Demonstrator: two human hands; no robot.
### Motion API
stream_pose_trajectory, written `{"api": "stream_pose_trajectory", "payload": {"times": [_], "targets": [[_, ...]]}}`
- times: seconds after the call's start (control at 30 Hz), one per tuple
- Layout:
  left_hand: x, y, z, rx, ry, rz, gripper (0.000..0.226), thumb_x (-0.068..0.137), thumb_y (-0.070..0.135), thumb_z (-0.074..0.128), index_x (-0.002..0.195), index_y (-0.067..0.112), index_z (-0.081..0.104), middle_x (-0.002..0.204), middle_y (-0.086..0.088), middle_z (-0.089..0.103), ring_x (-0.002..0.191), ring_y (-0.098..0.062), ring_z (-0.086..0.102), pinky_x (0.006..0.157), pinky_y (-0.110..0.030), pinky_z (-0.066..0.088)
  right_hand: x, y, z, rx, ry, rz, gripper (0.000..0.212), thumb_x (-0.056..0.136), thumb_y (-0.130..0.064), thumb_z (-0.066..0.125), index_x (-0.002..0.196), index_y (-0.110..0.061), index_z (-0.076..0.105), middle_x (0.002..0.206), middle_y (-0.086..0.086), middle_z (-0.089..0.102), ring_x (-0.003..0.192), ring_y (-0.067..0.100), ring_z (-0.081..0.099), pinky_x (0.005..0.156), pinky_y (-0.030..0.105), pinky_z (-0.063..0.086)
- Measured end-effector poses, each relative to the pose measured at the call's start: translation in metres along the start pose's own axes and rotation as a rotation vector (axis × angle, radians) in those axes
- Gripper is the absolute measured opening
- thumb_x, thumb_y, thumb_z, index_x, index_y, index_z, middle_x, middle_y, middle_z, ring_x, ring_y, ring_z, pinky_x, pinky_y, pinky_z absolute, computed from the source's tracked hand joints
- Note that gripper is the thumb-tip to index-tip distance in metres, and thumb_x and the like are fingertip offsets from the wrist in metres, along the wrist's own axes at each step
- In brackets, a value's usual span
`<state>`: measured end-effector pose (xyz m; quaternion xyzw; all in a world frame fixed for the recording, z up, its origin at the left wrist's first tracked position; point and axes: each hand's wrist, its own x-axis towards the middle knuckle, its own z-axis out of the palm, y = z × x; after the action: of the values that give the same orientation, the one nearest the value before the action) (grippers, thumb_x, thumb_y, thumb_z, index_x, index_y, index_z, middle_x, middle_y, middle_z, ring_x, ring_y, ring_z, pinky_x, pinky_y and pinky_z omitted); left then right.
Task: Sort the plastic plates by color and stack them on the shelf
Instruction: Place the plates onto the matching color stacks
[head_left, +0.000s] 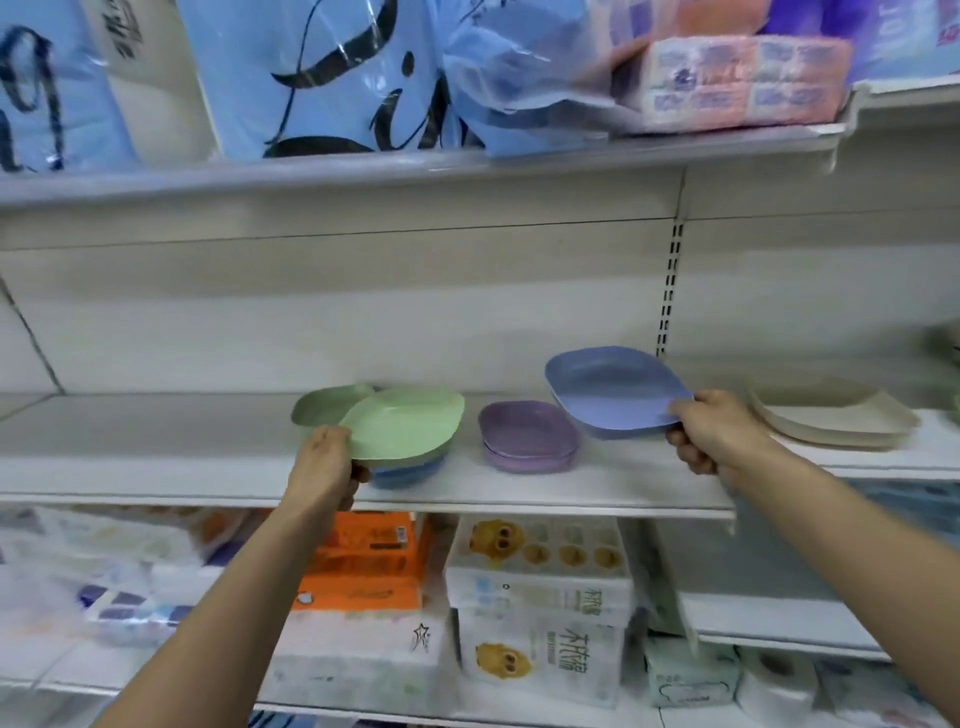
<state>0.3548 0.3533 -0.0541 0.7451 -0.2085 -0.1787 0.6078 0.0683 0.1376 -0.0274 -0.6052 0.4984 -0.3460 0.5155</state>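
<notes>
Blue plastic bags (311, 78) and a pink tissue pack (743, 83) sit up top, while an orange pack (369, 561), white boxes (540, 613) and paper rolls (774, 680) lie below.

Two arms show in front of the shelf (156, 447), each unclothed along all of its visible length. The left forearm (234, 597) is slim and smooth, widening toward the elbow below the shelf. The left grip (324, 465) is a bare hand with rounded knuckles. The right forearm (841, 530) looks thicker, being nearer the camera. The right grip (711, 436) is a bare hand too. Nails and finer marks are too blurred to tell.
</notes>
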Motion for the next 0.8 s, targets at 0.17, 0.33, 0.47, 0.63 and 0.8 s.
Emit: {"api": "stream_pose_trajectory", "payload": {"times": [0.17, 0.33, 0.47, 0.63, 0.8], "targets": [[0.064, 0.002, -0.032, 0.018, 0.090, 0.014, 0.024, 0.096, 0.013, 0.023, 0.087, 0.008, 0.045, 0.062, -0.011, 0.044, 0.049, -0.017, 0.030, 0.043, -0.023, 0.021, 0.027, -0.012, 0.044, 0.026, 0.034, 0.055, 0.017, 0.093, -0.003, 0.033, 0.090, -0.008, 0.049, 0.058, 0.009, 0.043, 0.028, 0.009, 0.029, 0.032, 0.013, 0.022], [0.140, -0.011, -0.056, 0.028, 0.129, -0.028, 0.025, 0.095, 0.013, 0.023, 0.100, 0.003, 0.046, 0.068, -0.014, 0.048, 0.047, -0.016, 0.030, 0.040, -0.021, 0.024, 0.043, -0.022, 0.091, 0.006, 0.051, 0.065, 0.024, 0.090, 0.004, 0.029, 0.085, -0.007, 0.050, 0.057, 0.010, 0.044, 0.033, 0.013, 0.029, 0.031, 0.014, 0.021], [0.191, -0.028, -0.061, 0.053, 0.077, -0.098, 0.035, 0.098, 0.017, 0.031, 0.114, -0.008, 0.049, 0.070, -0.016, 0.053, 0.045, -0.018, 0.036, 0.035, -0.019, 0.028, 0.050, -0.031, 0.119, -0.013, 0.061, 0.056, 0.022, 0.090, 0.006, 0.031, 0.084, -0.006, 0.049, 0.058, 0.011, 0.043, 0.034, 0.013, 0.030, 0.030, 0.013, 0.020], [0.227, -0.044, -0.063, 0.186, 0.029, -0.154, 0.042, 0.099, 0.026, 0.044, 0.124, -0.007, 0.041, 0.067, -0.017, 0.058, 0.045, -0.021, 0.042, 0.036, -0.022, 0.033, 0.057, -0.038, 0.137, -0.044, 0.084, 0.055, 0.015, 0.092, 0.003, 0.035, 0.091, -0.004, 0.048, 0.060, 0.013, 0.044, 0.045, 0.015, 0.030, 0.030, 0.014, 0.021], [0.235, -0.053, -0.067, 0.664, 0.023, -0.074, 0.060, 0.094, 0.051, 0.046, 0.126, 0.001, 0.036, 0.104, -0.020, 0.067, 0.094, -0.037, 0.063, 0.079, -0.043, 0.053, 0.065, -0.037, 0.145, -0.059, 0.084, 0.069, 0.015, 0.092, 0.003, 0.035, 0.090, -0.004, 0.048, 0.059, 0.013, 0.044, 0.043, 0.014, 0.030, 0.034, 0.013, 0.022]]}}
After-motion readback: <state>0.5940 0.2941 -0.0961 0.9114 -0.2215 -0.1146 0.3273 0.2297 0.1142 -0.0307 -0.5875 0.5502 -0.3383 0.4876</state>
